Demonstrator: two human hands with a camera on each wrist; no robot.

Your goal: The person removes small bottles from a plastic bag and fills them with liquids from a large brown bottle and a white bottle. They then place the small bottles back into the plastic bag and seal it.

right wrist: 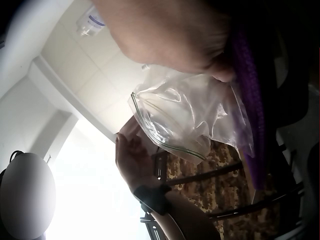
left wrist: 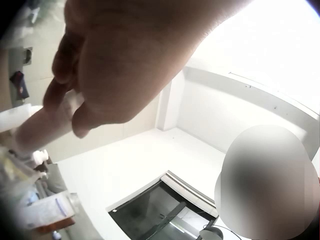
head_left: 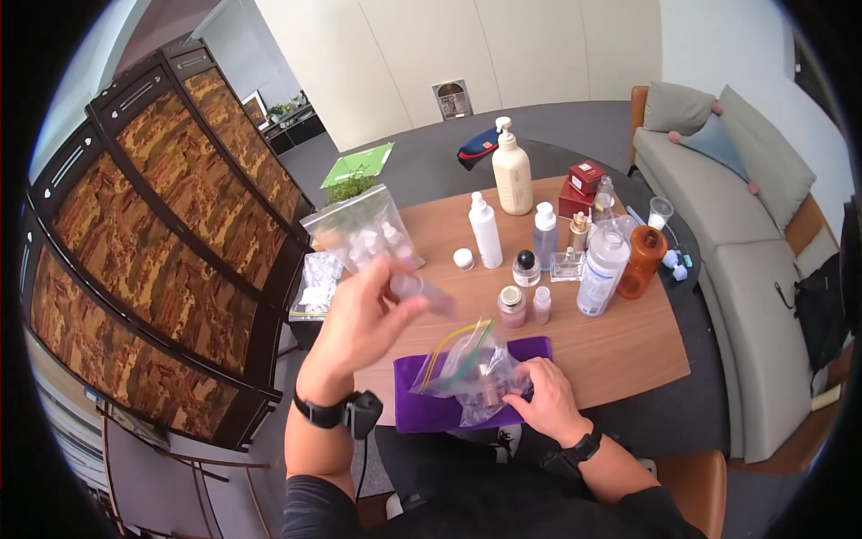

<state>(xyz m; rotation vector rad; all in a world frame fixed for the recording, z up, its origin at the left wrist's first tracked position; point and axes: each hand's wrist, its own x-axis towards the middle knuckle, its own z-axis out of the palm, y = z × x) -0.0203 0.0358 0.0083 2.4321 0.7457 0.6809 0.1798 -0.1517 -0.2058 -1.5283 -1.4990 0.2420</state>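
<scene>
We see the left hand (head_left: 364, 319) half-curled round a translucent pinkish cylinder (head_left: 427, 296), long axis toward four o'clock; at five, the right hand (head_left: 549, 404) grips a clear plastic zip bag (head_left: 469, 381).

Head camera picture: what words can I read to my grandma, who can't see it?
A person's left hand holds a blurry pinkish container up while the right hand holds a clear zip bag on a purple cloth. Bottles and jars stand on the wooden table.

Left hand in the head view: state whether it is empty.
No, the left hand grips a blurred, pinkish container.
</scene>
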